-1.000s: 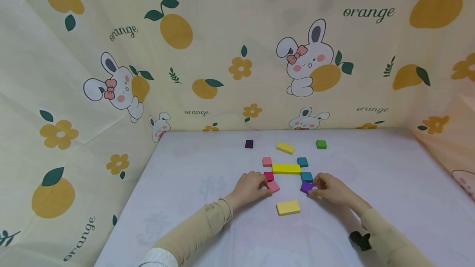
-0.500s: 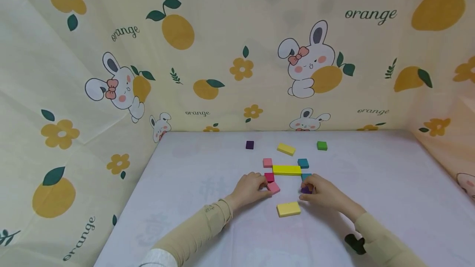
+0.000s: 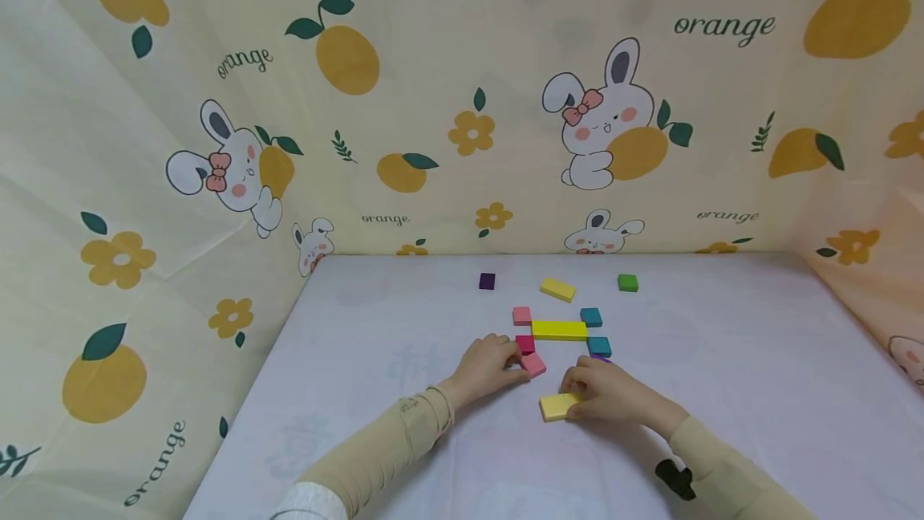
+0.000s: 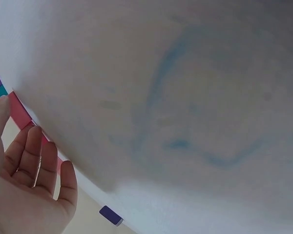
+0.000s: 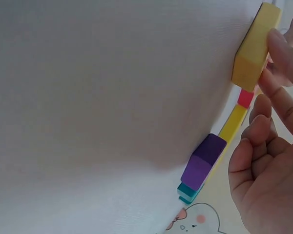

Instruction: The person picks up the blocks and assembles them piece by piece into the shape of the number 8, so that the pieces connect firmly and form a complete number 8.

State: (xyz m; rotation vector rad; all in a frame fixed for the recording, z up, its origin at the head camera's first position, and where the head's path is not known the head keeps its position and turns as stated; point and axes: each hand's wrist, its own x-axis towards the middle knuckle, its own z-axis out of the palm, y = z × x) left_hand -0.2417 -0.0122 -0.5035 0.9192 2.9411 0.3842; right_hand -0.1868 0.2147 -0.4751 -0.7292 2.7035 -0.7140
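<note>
At the left of the block group, my left hand (image 3: 485,369) pinches a tilted pink block (image 3: 533,365) between thumb and fingers, just below a red block (image 3: 524,344). My right hand (image 3: 622,396) has its thumb and index finger at the right end of a pale yellow block (image 3: 556,407) lying nearest me. In the right wrist view that yellow block (image 5: 256,46) shows whole beside the thumb. A purple block (image 5: 203,161) lies apart from the right hand; in the head view the hand hides most of it.
A long bright yellow block (image 3: 559,331) lies between a pink block (image 3: 521,316), the red one and two teal blocks, one of them (image 3: 599,347) above the purple. Farther back are a dark purple block (image 3: 487,282), a yellow block (image 3: 558,289) and a green block (image 3: 628,283).
My right hand has let go of the purple block and moved left and toward me to the pale yellow block. The left hand stays at the pink block.
</note>
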